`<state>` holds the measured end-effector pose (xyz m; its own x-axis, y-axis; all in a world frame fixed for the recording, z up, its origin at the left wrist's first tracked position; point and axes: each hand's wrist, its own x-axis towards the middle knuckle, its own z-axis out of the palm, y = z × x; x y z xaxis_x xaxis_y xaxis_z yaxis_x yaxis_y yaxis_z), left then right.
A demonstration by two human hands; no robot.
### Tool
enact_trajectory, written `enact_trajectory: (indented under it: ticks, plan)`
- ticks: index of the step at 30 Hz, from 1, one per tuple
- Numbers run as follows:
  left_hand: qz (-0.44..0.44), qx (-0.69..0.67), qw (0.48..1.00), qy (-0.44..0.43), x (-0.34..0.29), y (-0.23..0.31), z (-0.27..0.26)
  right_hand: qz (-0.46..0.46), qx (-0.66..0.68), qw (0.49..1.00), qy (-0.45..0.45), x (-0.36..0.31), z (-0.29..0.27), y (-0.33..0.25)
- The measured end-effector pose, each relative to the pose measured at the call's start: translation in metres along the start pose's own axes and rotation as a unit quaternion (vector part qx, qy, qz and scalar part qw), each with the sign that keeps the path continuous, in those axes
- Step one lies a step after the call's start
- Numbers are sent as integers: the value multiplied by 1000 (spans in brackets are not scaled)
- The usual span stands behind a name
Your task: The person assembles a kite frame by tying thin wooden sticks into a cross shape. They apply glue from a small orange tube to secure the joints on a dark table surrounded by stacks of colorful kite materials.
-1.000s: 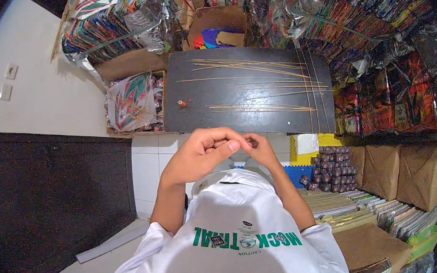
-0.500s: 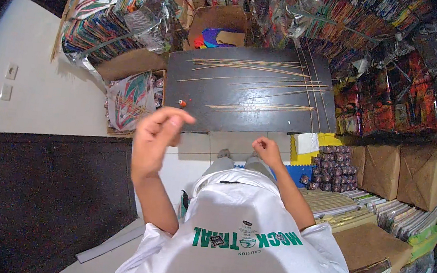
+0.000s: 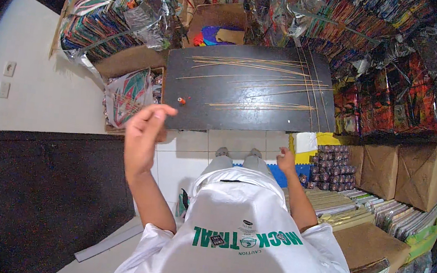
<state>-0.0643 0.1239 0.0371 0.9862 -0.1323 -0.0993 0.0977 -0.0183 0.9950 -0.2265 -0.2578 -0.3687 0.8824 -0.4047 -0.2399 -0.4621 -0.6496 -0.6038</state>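
Fingers curled in, our left hand hangs near the spool on the table; our right hand curls loosely; whether either holds anything, we cannot tell.

taking the table as a dial, twelve pointing away from the person, thin sticks are lying across its middle, mostly running from nine to three. near three, two more sticks are crossing them. a spool is sitting on top toward nine. the left hand is hovering at eight, by the near corner, the right hand at five. beyond the edge, an open box is standing at eleven, bundled stacks at ten. a second box is standing at nine. piled cubes are standing at four, wrapped cartons behind them toward three.
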Motion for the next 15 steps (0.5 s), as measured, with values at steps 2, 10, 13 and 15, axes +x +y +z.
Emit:
enact_trajectory:
  ticks: [2,10,13,15]
  plan:
    - [-6,48,998,-51,0,-1,21,-13,-48,998,27,7,-14,-25]
    - [0,130,958,-255,6,-39,82,-178,409,892,-71,-5,-130,-244]
    - [-19,180,946,-270,7,-39,100,-192,504,830,-143,-24,-163,-298]
    - [-16,189,944,-269,9,-35,101,-166,499,828,-196,-32,-172,-308]
